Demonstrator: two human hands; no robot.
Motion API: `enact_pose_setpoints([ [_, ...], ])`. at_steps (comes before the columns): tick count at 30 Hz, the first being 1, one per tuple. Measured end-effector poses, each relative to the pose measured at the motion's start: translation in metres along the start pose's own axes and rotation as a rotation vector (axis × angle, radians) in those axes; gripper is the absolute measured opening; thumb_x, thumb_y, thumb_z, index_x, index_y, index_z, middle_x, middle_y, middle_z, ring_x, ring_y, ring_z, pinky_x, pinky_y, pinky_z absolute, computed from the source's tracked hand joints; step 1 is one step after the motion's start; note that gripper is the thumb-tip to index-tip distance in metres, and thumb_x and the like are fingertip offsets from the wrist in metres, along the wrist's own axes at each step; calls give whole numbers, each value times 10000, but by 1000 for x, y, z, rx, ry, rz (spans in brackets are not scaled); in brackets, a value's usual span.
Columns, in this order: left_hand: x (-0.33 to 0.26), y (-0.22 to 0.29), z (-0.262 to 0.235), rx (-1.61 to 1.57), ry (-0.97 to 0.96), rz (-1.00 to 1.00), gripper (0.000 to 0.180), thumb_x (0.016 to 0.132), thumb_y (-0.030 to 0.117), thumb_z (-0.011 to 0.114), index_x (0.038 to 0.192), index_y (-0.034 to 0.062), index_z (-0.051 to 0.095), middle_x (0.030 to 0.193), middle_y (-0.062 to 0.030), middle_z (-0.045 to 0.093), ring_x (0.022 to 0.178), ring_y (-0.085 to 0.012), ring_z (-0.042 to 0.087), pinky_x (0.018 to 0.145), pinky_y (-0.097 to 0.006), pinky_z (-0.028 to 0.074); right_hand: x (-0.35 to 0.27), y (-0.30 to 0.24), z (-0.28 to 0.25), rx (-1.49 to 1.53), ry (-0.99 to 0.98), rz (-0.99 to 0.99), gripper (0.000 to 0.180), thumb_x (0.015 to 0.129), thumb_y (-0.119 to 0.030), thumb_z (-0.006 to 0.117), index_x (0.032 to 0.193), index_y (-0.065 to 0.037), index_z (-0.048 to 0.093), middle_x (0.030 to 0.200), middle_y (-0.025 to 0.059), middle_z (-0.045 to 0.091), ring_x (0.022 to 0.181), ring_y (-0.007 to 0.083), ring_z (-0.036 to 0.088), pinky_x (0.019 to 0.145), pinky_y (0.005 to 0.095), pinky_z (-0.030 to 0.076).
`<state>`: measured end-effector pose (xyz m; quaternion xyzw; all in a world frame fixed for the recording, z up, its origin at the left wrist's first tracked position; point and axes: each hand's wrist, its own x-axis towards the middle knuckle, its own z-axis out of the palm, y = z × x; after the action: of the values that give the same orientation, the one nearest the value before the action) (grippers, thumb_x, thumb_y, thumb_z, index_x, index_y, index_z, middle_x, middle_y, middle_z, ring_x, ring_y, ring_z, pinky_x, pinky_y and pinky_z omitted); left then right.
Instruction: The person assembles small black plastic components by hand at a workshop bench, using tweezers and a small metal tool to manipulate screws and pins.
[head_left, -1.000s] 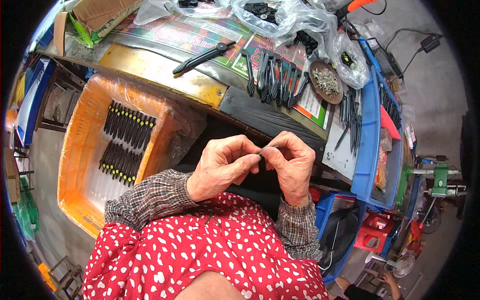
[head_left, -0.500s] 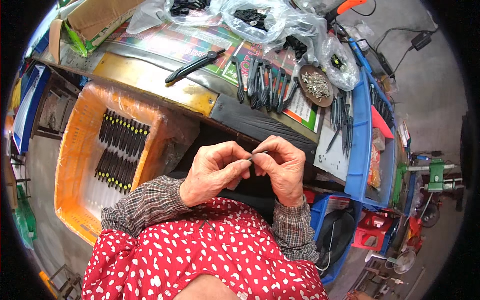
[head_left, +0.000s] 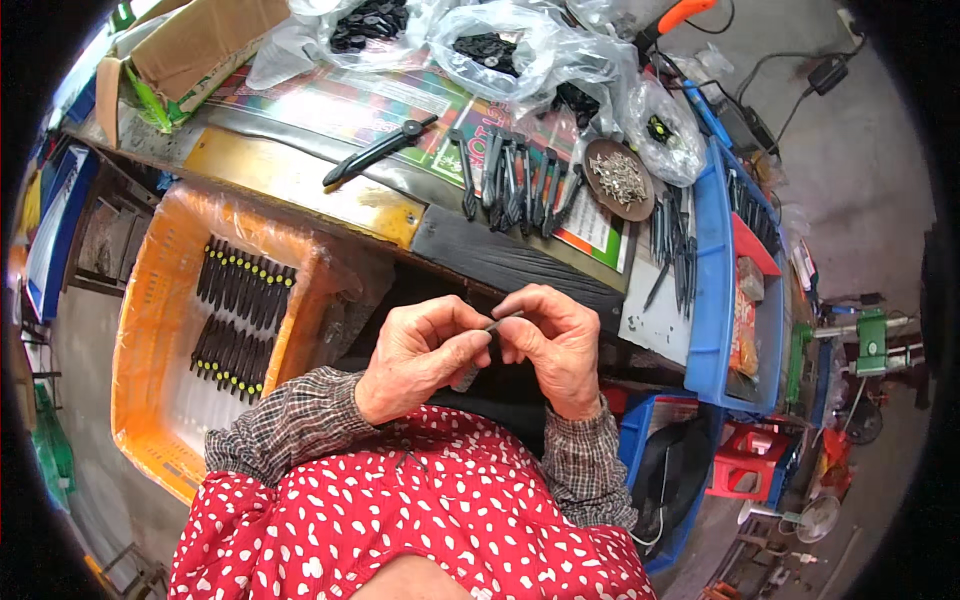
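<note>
My left hand (head_left: 422, 352) and my right hand (head_left: 555, 345) meet above my lap, in front of the bench edge. Thumb and forefinger of each are pinched together on a small, thin greyish strip (head_left: 507, 318); most of it is hidden by the fingertips, so its kind does not show. Beyond the hands, several slim black tools with grey tips (head_left: 515, 180) lie side by side on the bench. A round brown dish (head_left: 638, 208) of small metal rivet-like pieces (head_left: 616, 176) sits to their right. One separate black tool (head_left: 378, 152) lies at an angle farther left.
At left, an orange plastic-lined crate (head_left: 140, 330) holds two rows of black tools with yellow-green dots (head_left: 245, 285). Clear bags (head_left: 560, 50) of black parts crowd the bench's back. A blue tray (head_left: 708, 330) stands at right, above a blue bin (head_left: 632, 440). A cardboard box (head_left: 215, 45) is back left.
The view has shifted slightly. Both hands sit a little lower, still pinched together, and more of the thin strip shows between the fingertips.
</note>
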<state>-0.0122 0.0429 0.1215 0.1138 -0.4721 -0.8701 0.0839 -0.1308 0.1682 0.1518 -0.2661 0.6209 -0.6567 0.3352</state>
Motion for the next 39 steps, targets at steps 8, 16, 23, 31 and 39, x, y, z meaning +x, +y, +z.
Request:
enact_pose_setpoints([
  [8, -1, -2, -1, 14, -14, 13, 110, 916, 88, 585, 977, -4, 588, 742, -39, 626, 531, -32, 488, 448, -173, 368, -1, 0, 0, -29, 2, -14, 88, 846, -55, 676, 870, 9, 619, 739, -2, 611, 606, 37, 539, 527, 173, 429],
  [16, -3, 1, -1, 17, -3, 6, 111, 913, 89, 582, 973, -4, 593, 730, -13, 607, 519, -15, 463, 436, -165, 351, -1, -1, 4, -17, 13, 3, 85, 846, -50, 673, 882, 10, 624, 735, 2, 602, 604, 42, 541, 521, 179, 429],
  [23, -4, -2, -4, 7, -22, 18, 134, 921, 109, 586, 1006, 5, 589, 758, -29, 635, 531, -23, 485, 446, -167, 371, -2, 1, 5, -98, 24, -43, 82, 843, -52, 675, 856, 14, 627, 740, 0, 598, 589, 42, 532, 516, 175, 425],
  [31, -3, -4, -6, 9, -6, 8, 131, 919, 116, 594, 988, 5, 593, 752, -34, 633, 531, -24, 484, 443, -166, 368, -1, 1, 7, -17, 20, 6, 93, 837, -52, 681, 883, 14, 634, 753, 4, 607, 602, 37, 535, 523, 174, 430],
  [39, -2, -3, -4, 22, -2, 20, 128, 917, 101, 593, 996, 0, 586, 750, -37, 635, 531, -20, 478, 445, -163, 360, -1, 4, 4, -41, 20, -10, 124, 819, -49, 701, 911, 11, 643, 743, -8, 602, 600, 34, 535, 524, 162, 428],
])
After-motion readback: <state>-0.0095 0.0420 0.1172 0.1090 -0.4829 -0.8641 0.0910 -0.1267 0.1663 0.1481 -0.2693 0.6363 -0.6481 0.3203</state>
